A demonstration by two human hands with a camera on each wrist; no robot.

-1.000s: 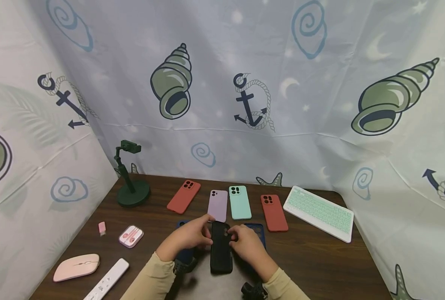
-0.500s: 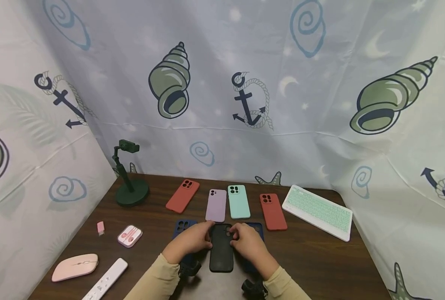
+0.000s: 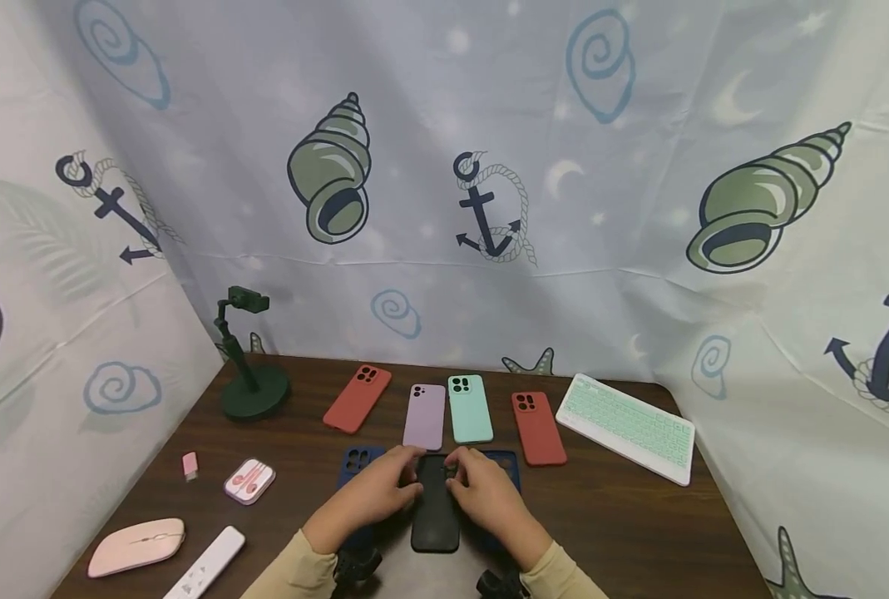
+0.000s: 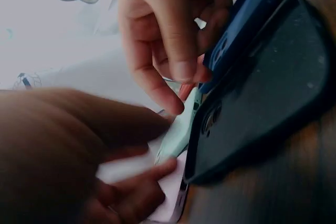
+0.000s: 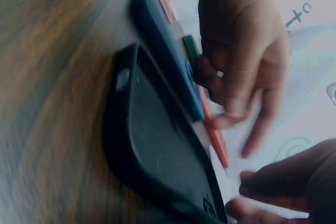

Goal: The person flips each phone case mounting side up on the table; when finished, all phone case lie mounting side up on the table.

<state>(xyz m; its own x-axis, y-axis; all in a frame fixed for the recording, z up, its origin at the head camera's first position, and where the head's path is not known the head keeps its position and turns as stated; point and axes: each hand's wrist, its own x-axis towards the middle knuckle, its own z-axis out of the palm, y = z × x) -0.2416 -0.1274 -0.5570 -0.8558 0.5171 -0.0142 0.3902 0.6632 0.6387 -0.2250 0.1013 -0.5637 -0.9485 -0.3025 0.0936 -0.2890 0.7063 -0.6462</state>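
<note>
A black phone case (image 3: 436,509) lies with its hollow side up in front of me, the camera cutout at its far end. My left hand (image 3: 374,491) hovers by the far left corner, fingers loosely bent. Over the far right corner is my right hand (image 3: 485,491), likewise bent. In the left wrist view, a gap shows between the fingers and the black case (image 4: 262,87); the right wrist view has both hands beyond the case (image 5: 163,135). Blue phone cases, one on the left (image 3: 358,460) and one on the right (image 3: 506,462), lie partly hidden under the hands.
Farther back lie a red case (image 3: 358,399), a lilac case (image 3: 424,416), a mint case (image 3: 471,409) and another red case (image 3: 539,428). A keyboard (image 3: 625,428) is at right. Left are a green lamp (image 3: 255,391), earphone box (image 3: 249,481), mouse (image 3: 137,547) and power strip (image 3: 206,566).
The black case has gone from held between both hands and tilted up to lying flat. My fingers have let go of its far corners. The head view has shifted slightly.
</note>
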